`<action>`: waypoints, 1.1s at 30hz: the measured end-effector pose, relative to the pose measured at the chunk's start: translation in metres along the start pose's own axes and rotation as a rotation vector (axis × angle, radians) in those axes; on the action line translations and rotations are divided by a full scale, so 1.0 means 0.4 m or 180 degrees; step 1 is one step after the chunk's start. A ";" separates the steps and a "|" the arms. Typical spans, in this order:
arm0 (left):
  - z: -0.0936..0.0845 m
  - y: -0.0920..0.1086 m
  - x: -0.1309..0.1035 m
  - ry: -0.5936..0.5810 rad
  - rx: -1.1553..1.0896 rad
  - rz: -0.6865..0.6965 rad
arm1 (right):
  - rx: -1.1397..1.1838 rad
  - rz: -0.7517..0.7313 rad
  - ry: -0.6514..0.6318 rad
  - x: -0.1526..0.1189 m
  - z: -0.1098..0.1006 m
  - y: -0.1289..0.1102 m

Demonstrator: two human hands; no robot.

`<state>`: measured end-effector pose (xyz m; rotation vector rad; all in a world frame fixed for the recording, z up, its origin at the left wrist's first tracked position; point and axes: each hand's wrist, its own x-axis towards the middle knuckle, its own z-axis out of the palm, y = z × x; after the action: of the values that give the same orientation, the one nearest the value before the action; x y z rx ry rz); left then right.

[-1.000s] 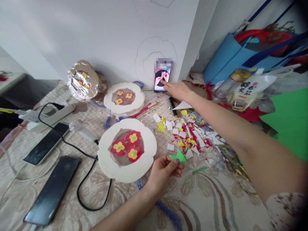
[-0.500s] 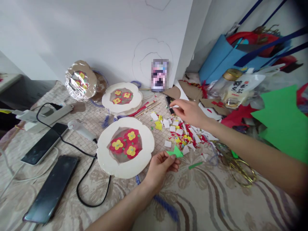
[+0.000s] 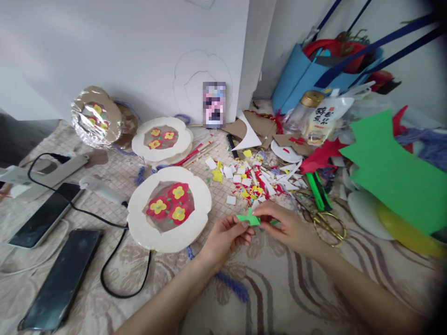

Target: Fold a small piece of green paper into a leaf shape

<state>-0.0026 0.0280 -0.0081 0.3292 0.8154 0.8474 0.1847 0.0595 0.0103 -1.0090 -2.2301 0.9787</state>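
My left hand (image 3: pixel 226 236) pinches a small green paper piece (image 3: pixel 249 218) by its left and lower part. At the paper's right end, the closed fingertips of my right hand (image 3: pixel 284 227) hold it too. To the left lies a white scalloped fan (image 3: pixel 134 216) with red and yellow flowers on its see-through middle. Paper scraps (image 3: pixel 237 178) in white, yellow and red are strewn just beyond my hands. Gold-handled scissors (image 3: pixel 344 232) rest right of my right hand, with a green utility knife (image 3: pixel 317 190) behind them.
Two phones (image 3: pixel 63 279), a power strip (image 3: pixel 63 170) and a white glue gun (image 3: pixel 104 191) with a black cable occupy the left. Behind are another flowered fan (image 3: pixel 138 146), a foil-wrapped one (image 3: pixel 80 128) and a propped phone (image 3: pixel 214 104). Large green paper (image 3: pixel 394 163) and a blue bag (image 3: pixel 289 79) stand right.
My right hand has come down and toward me from beside the black marker to the green paper in my left hand. The view has turned slightly right.
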 end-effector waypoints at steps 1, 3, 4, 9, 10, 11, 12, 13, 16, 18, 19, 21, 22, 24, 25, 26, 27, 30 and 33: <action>0.000 -0.001 -0.001 -0.0042 0.0023 -0.0025 | 0.0027 -0.0159 0.0041 0.000 0.006 0.005; -0.002 -0.001 -0.001 -0.0093 0.0069 -0.0070 | 0.0095 -0.0362 0.0133 -0.001 0.014 0.014; -0.002 -0.001 -0.002 -0.0091 0.0097 -0.0078 | 0.0139 -0.0400 0.0168 -0.001 0.017 0.018; -0.004 -0.003 0.001 0.0111 0.0159 0.0099 | 0.0211 -0.0369 0.0266 -0.007 0.030 0.025; -0.004 -0.003 0.001 0.0154 0.0127 0.0138 | 0.0199 -0.0372 0.0266 -0.008 0.032 0.025; -0.003 -0.003 0.002 0.0187 0.0092 0.0163 | 0.0186 -0.0381 0.0270 -0.008 0.034 0.025; -0.002 -0.003 0.002 0.0209 0.0058 0.0179 | 0.0176 -0.0391 0.0280 -0.008 0.036 0.024; -0.002 -0.003 0.002 0.0220 0.0035 0.0186 | 0.0170 -0.0401 0.0297 -0.008 0.038 0.023; 0.000 -0.002 0.001 0.0230 0.0034 0.0160 | 0.0199 -0.0397 0.0371 -0.006 0.044 0.020; -0.001 -0.002 0.001 0.0261 0.0068 0.0156 | 0.0233 -0.0344 0.0447 -0.005 0.049 0.016; -0.001 -0.002 0.002 0.0286 0.0092 0.0162 | 0.0255 -0.0298 0.0491 -0.004 0.052 0.015; -0.002 -0.003 0.002 0.0357 0.0189 0.0210 | 0.0314 -0.0163 0.0555 -0.002 0.057 0.012; -0.002 -0.004 0.003 0.0405 0.0277 0.0262 | 0.0363 -0.0069 0.0561 -0.002 0.060 0.011; -0.001 -0.005 0.003 0.0502 0.0516 0.0416 | 0.0525 0.0191 0.0529 -0.001 0.066 0.010; 0.000 -0.006 0.003 0.0534 0.0643 0.0497 | 0.0649 0.0342 0.0503 -0.001 0.069 0.010; 0.000 -0.006 0.003 0.0552 0.0752 0.0567 | 0.0805 0.0502 0.0476 -0.001 0.072 0.010; 0.001 -0.006 0.003 0.0556 0.0835 0.0621 | 0.0988 0.0655 0.0459 -0.001 0.075 0.010; 0.003 -0.007 0.003 0.0534 0.0938 0.0665 | 0.1479 0.0983 0.0435 -0.002 0.079 0.010; 0.003 -0.005 0.004 0.0506 0.0822 0.0582 | 0.1544 0.1039 0.0351 0.001 0.069 0.006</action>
<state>0.0001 0.0280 -0.0092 0.5763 1.0582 0.9487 0.1670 0.0498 -0.0085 -1.1751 -1.6446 1.4748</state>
